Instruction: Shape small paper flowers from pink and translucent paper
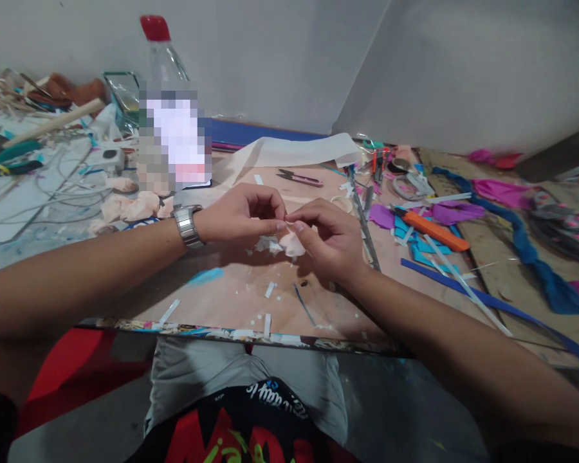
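Note:
A small pale peach flower of crinkled paper (pixel 292 244) hangs with its petals downward below my fingertips, above the work board. My left hand (pixel 244 212), with a metal watch at the wrist, is closed in a pinch at the flower's narrow upper end. From the other side, my right hand (pixel 335 236) pinches the same end between thumb and fingers. The exact spot between the fingertips is too small to make out. Thread snips with dark handles (pixel 300 179) lie on the board just beyond my hands.
More peach paper flowers (pixel 137 206) lie at left, near a propped phone (pixel 181 138) and a red-capped bottle (pixel 166 61). Green-handled pliers (pixel 17 154) are farther left. An orange utility knife (pixel 434 230), coloured paper scraps and a blue strip (pixel 492 302) lie at right.

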